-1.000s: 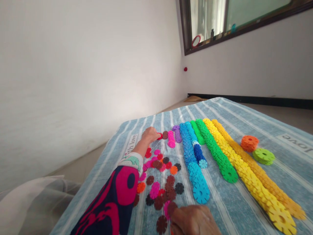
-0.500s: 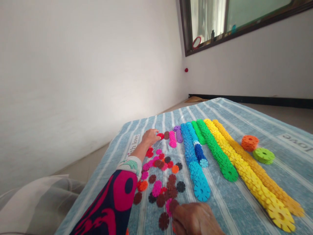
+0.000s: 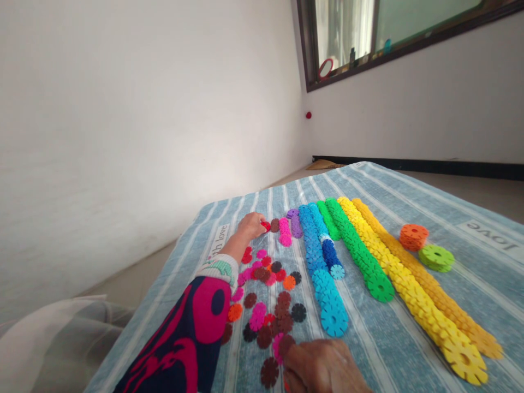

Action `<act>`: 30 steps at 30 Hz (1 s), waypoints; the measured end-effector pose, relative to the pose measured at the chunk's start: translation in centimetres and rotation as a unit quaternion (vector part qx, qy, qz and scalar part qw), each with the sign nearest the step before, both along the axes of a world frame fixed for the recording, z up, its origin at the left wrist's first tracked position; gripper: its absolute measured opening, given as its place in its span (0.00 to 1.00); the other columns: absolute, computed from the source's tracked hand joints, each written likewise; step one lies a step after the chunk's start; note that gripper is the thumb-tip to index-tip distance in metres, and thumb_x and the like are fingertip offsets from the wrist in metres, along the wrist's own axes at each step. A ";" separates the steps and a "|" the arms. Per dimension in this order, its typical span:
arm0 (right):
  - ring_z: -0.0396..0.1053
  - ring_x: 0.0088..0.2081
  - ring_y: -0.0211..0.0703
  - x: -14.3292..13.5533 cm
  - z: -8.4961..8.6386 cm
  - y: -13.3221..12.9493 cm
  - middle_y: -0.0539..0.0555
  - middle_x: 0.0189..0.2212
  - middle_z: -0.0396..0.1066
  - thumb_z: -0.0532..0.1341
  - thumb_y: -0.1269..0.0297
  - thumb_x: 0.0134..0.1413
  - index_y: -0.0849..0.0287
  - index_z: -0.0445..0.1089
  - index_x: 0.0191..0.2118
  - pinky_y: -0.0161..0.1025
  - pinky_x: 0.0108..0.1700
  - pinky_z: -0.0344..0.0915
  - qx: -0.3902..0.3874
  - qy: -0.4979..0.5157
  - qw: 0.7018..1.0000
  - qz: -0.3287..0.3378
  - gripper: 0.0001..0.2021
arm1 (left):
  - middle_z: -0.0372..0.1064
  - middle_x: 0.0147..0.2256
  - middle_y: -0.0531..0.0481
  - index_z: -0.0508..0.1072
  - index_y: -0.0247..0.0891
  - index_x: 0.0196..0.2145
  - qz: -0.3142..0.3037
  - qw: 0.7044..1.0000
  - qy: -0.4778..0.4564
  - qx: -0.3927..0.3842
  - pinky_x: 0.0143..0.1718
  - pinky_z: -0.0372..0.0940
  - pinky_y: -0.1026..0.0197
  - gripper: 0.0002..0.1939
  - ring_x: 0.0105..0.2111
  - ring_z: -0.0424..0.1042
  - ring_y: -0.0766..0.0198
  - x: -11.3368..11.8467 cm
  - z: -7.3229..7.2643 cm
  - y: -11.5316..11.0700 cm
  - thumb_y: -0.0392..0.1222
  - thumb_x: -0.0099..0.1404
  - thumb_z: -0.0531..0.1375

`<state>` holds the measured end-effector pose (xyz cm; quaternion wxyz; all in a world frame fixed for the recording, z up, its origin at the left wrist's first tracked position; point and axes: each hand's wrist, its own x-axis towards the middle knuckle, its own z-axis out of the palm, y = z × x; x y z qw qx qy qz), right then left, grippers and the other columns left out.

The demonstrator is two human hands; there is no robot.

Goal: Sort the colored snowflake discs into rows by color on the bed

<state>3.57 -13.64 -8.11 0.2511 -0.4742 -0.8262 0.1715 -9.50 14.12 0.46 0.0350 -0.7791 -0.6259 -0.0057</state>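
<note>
My left hand reaches to the far side of the cloth, its fingertips pinched on a red notched plastic disc. Just right of it lie a brown disc and a short overlapping row of pink discs. Close to the camera, my right hand rests with curled fingers beside a brown disc and a partly covered pink disc. Its fingertips are hidden, so what they hold does not show. Between my hands lie loose brown discs, along with pink, red, orange and black ones.
Long overlapping rows of blue discs, green discs and yellow discs run across the striped cloth. An orange stack and a lime stack stand to the right. A white wall rises beyond the left edge.
The view has shifted slightly, moving the scene a little left in the picture. My left hand stays at the red disc, and my right hand keeps its curled pose near the brown disc.
</note>
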 end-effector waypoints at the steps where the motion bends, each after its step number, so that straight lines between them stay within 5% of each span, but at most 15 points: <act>1: 0.63 0.16 0.32 0.0 0.2 0.0 0.47 0.20 0.75 0.56 0.69 0.45 0.56 0.66 0.27 0.35 0.19 0.36 -0.009 -0.009 1.000 -0.001 0.03 | 0.76 0.36 0.51 0.77 0.42 0.37 0.001 1.000 0.000 0.003 0.30 0.59 0.67 0.14 0.36 0.72 0.63 -0.1 0.0 0.1 0.38 0.50 0.61; 30: 0.66 0.17 0.33 0.0 -0.3 -0.1 0.46 0.20 0.74 0.56 0.69 0.45 0.56 0.66 0.27 0.36 0.19 0.38 0.025 -0.002 1.000 0.003 0.03 | 0.77 0.34 0.50 0.78 0.44 0.34 -0.010 0.999 0.032 0.015 0.30 0.60 0.66 0.12 0.36 0.73 0.61 0.2 0.2 -0.6 0.40 0.52 0.58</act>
